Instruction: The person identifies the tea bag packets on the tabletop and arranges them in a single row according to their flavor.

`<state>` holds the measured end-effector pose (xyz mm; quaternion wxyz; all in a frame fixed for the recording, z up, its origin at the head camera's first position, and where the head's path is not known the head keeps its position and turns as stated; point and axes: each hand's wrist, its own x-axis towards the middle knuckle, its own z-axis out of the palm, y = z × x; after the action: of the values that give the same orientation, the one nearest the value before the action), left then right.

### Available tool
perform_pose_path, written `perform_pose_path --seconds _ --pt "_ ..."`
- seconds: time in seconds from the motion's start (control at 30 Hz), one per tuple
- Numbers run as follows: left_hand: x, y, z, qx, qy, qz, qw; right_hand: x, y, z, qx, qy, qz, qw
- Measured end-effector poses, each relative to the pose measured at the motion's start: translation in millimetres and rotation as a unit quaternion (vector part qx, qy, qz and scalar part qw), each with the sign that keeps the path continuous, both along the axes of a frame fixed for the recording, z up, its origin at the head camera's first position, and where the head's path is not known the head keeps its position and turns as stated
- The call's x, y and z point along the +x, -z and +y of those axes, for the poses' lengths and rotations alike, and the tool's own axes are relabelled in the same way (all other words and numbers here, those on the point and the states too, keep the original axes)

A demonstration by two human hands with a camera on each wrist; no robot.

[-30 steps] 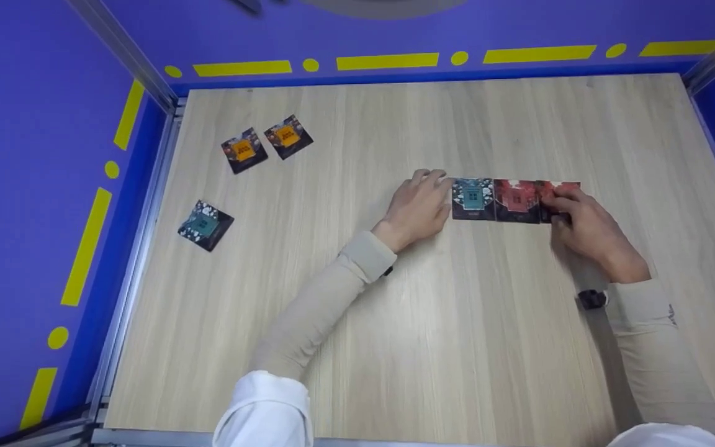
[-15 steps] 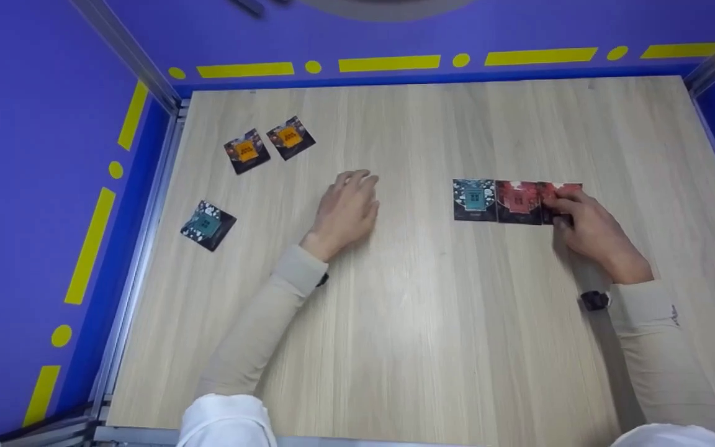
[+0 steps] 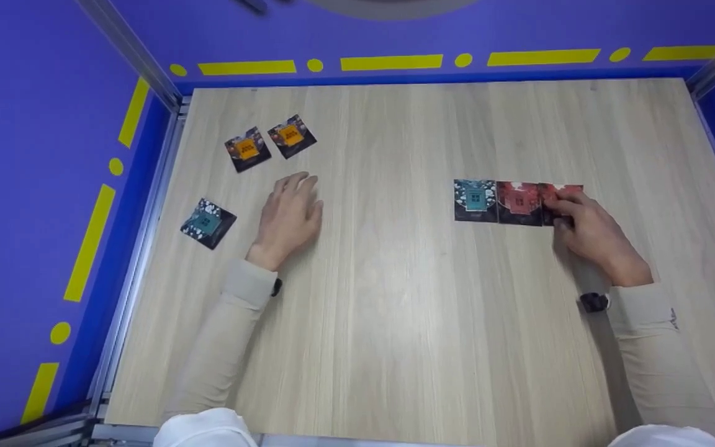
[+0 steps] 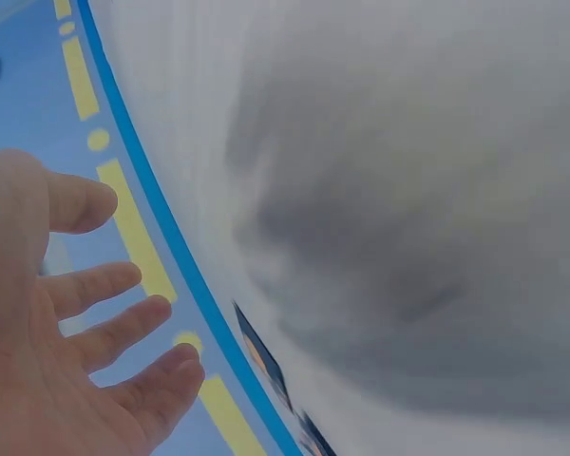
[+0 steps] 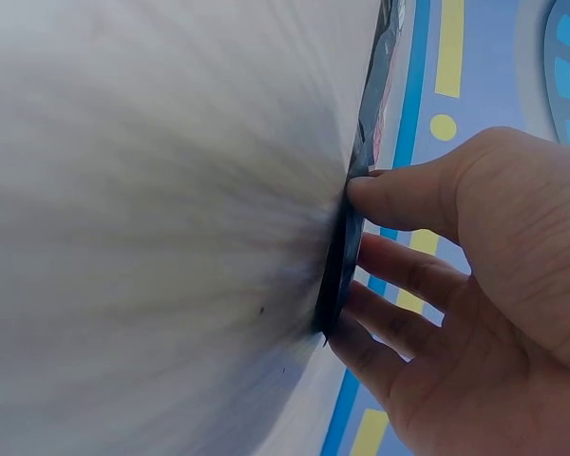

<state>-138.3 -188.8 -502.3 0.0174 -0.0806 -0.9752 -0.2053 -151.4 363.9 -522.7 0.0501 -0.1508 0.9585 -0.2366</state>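
Observation:
My left hand is over the left part of the table, holding nothing; in the left wrist view its fingers are apart. It is nearest a teal and black card and two orange and black cards, one and another. On the right, a row has a teal card, a red card and a second red card, edge to edge. My right hand rests thumb and fingertips on that second red card, partly hiding it. In the right wrist view the card lies flat under them.
The pale wooden table is bounded by a blue wall with yellow marks at the back, and by blue walls at the sides. A metal rail runs along its left edge.
My left hand has left the teal end of the row and moved left across the table towards the loose cards. The right hand stays on the second red card.

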Motion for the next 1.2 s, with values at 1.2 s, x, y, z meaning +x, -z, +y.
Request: perform_pose_path --seconds 1.2 --pt "52.6 15.1 -144.6 0.018 -0.198 -0.053 0.9785 0.7 0.5 0.7 0.001 -0.007 0.001 1.000"
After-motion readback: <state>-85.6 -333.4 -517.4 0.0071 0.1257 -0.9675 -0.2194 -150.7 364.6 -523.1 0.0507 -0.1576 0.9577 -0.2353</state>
